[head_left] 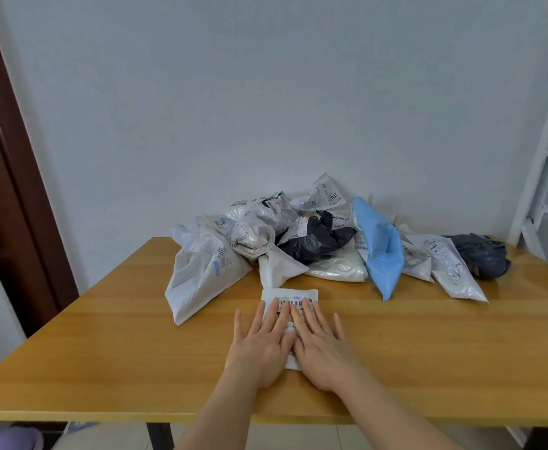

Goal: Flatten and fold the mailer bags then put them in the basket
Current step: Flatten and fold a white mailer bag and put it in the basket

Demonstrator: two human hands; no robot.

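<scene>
Both hands, left (pixel 261 344) and right (pixel 319 347), lay spread flat, palms down, side by side on a small white mailer (pixel 293 300), apparently pressing it smooth. It lay on the tabletop (pixel 104 345) before the pile (pixel 314 241), long axis running away from the person.

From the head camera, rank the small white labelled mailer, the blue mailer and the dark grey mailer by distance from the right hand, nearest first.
1. Small white labelled mailer: under the right hand.
2. Blue mailer: beyond, to the right.
3. Dark grey mailer: far right end of the pile.
</scene>
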